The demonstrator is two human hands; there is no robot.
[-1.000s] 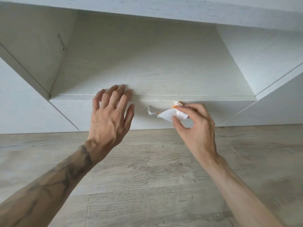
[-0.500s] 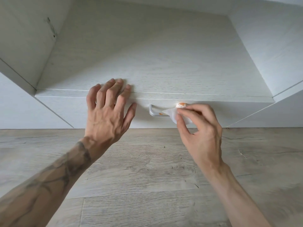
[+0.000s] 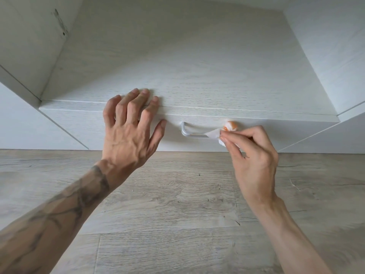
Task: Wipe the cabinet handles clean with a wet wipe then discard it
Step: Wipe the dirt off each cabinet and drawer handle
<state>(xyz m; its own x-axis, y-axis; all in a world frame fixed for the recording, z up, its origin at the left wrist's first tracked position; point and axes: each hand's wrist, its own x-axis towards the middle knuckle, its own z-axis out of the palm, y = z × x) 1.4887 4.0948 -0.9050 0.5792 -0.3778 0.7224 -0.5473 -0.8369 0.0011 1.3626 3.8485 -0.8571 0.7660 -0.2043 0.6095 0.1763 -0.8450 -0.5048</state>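
A white cabinet drawer front (image 3: 98, 127) carries a silver bar handle (image 3: 190, 133) below the shelf board. My right hand (image 3: 250, 153) pinches a white wet wipe (image 3: 214, 133) stained orange at its top and presses it around the right end of the handle, hiding that end. My left hand (image 3: 130, 133) lies flat with spread fingers on the top edge of the drawer front, left of the handle, holding nothing.
The open white compartment (image 3: 197, 56) above the drawer has side walls left and right. Grey wood-look floor (image 3: 177, 214) spreads below the cabinet. A dark mark sits on the left inner wall (image 3: 61, 26).
My right hand has slid the wipe to the right along the handle, baring more of its left part. The view has moved closer to the cabinet. My left hand stays put.
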